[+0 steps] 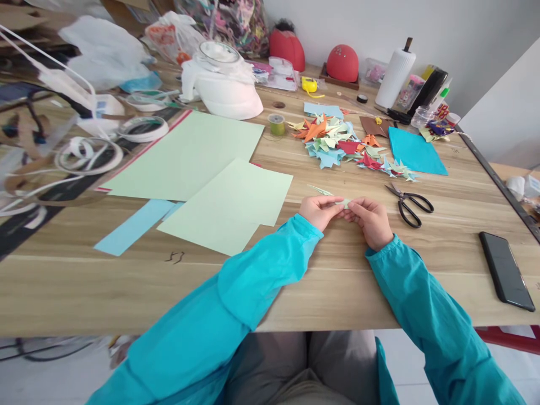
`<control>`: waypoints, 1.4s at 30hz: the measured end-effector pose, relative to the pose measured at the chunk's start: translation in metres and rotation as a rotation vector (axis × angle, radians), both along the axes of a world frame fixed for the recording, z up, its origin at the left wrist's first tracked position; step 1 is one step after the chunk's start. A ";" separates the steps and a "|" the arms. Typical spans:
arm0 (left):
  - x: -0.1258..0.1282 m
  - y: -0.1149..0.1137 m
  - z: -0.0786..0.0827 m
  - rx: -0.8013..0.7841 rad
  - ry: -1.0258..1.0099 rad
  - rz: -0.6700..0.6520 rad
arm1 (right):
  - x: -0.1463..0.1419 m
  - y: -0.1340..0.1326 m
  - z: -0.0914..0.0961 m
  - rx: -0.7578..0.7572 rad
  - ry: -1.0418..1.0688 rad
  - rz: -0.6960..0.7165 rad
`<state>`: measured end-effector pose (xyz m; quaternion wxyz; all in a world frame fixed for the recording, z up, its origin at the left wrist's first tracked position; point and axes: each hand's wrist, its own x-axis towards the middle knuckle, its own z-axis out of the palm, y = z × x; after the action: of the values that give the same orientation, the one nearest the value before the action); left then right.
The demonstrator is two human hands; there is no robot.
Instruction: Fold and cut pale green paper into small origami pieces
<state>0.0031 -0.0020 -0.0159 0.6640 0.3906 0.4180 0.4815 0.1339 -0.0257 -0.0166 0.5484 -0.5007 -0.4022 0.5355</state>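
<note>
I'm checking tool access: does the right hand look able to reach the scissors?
Probably yes: the scissors lie beside the right hand with nothing visible between them, though that hand holds pale green paper.

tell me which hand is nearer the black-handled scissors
Right. The right hand is just left of the scissors, not touching them; the left hand is farther left, with the right hand between.
</note>
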 end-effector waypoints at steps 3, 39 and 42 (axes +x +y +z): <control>0.000 0.000 0.001 0.002 0.020 0.004 | 0.000 -0.001 0.001 -0.010 0.007 -0.002; 0.001 0.003 -0.003 0.058 0.144 0.040 | 0.000 0.000 0.001 0.018 0.012 0.021; 0.001 0.002 -0.004 0.084 0.159 0.048 | 0.000 0.000 0.000 0.031 -0.003 0.025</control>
<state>0.0041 0.0004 -0.0199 0.5999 0.4448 0.4583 0.4819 0.1343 -0.0261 -0.0166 0.5488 -0.4880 -0.4175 0.5351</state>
